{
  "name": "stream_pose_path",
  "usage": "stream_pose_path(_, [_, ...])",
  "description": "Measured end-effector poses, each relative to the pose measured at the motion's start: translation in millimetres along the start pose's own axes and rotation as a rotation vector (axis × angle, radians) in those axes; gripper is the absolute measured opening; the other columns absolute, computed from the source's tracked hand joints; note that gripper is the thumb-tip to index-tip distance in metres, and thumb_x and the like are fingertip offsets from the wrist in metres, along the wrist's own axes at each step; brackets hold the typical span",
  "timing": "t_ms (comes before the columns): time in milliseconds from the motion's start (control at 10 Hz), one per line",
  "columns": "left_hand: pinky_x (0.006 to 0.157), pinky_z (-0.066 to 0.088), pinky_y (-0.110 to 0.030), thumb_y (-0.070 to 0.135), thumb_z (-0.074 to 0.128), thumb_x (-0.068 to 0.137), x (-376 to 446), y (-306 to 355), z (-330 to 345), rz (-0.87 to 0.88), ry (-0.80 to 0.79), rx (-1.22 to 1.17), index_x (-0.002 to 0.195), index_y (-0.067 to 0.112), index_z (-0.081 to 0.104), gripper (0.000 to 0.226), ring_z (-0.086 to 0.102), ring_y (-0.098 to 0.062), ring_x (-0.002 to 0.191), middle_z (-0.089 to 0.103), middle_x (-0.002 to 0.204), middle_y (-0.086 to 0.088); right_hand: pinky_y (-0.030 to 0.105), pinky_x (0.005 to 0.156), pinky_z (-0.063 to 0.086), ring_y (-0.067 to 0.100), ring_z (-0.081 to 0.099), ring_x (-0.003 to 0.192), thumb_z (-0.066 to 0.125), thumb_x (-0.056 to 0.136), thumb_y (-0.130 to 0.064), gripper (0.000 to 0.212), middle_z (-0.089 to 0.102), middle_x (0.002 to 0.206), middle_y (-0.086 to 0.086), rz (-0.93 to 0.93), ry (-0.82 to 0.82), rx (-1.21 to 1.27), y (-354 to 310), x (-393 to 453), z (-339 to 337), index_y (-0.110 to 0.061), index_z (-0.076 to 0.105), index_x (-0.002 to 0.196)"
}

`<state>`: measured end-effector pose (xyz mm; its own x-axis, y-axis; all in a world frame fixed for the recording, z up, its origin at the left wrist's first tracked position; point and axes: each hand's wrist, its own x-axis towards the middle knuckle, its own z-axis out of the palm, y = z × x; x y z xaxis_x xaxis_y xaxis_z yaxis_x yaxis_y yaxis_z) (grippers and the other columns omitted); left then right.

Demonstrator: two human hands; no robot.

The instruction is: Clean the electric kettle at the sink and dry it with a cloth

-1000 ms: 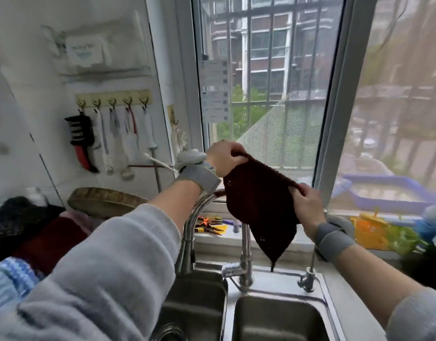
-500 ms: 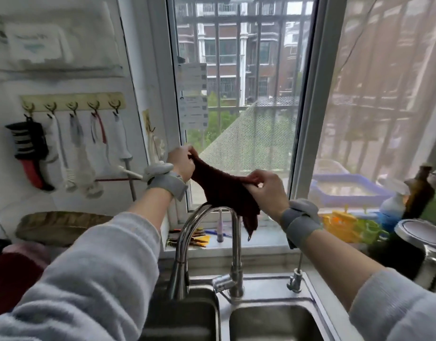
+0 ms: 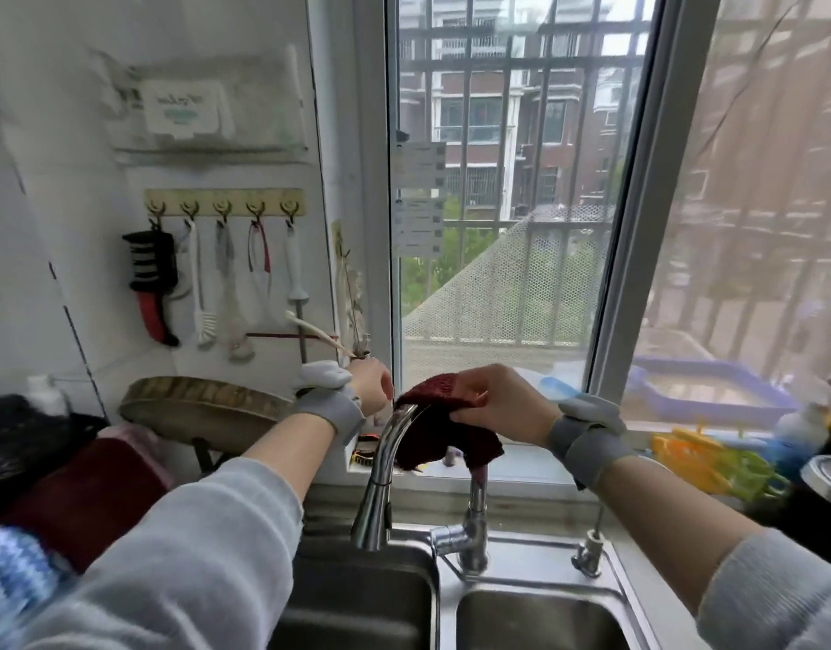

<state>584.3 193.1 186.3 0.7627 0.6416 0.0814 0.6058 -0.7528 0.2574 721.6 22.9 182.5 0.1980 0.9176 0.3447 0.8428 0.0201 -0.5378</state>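
1. Window light falls over a steel double sink (image 3: 535,574) with a tall arched faucet (image 3: 385,466).
2. Dark red knitted cloth (image 3: 439,443) lies draped over the faucet's arch; it looks soft, light and limp, best pinched at an edge or corner.
3. Right hand (image 3: 503,405) has its grip pinching the cloth's top; left hand (image 3: 373,384) is beside it, its grip unclear.
4. Half a second earlier both hands held the cloth up, stretched above the faucet; now it is lowered onto it.
5. No kettle body is clearly in view.
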Motion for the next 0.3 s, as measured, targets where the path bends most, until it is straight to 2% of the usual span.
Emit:
stream_pose_path(100, [0.081, 0.051, -0.028, 0.002, 0.048, 0.085, -1, 28, -13, 0.039, 0.005, 0.054, 0.1, 0.01, 0.073, 0.031, 0.066, -0.021, 0.095, 0.072, 0.106, -0.006, 0.016, 0.06, 0.045, 0.005, 0.055, 0.058, 0.073, 0.078, -0.02, 0.012, 0.061, 0.066, -0.008, 0.01, -0.109, -0.034, -8, -7, -7, -0.02, 0.062, 0.074])
stream_pose_path(200, [0.07, 0.046, -0.024, 0.008, 0.051, 0.087, -2, 56, -27, 0.082, -0.029, 0.124, 0.106, 0.008, 0.071, 0.027, 0.062, -0.018, 0.088, 0.071, 0.108, -0.006, 0.028, 0.072, 0.057, 0.017, 0.069, 0.071, 0.069, 0.084, -0.023, 0.014, 0.073, 0.084, 0.006, 0.164, -0.279, 0.004, -1, -11, -28, -0.01, 0.07, 0.088])
stream_pose_path(300, [0.062, 0.045, -0.021, 0.02, 0.058, 0.091, -3, 76, -40, 0.064, -0.161, 0.142, 0.113, 0.008, 0.068, 0.027, 0.056, -0.012, 0.077, 0.069, 0.106, -0.005, 0.031, 0.08, 0.055, 0.024, 0.07, 0.09, 0.063, 0.089, -0.027, 0.027, 0.07, 0.102, 0.012, 0.374, -0.564, -0.174, 2, -16, -56, -0.006, 0.066, 0.106])
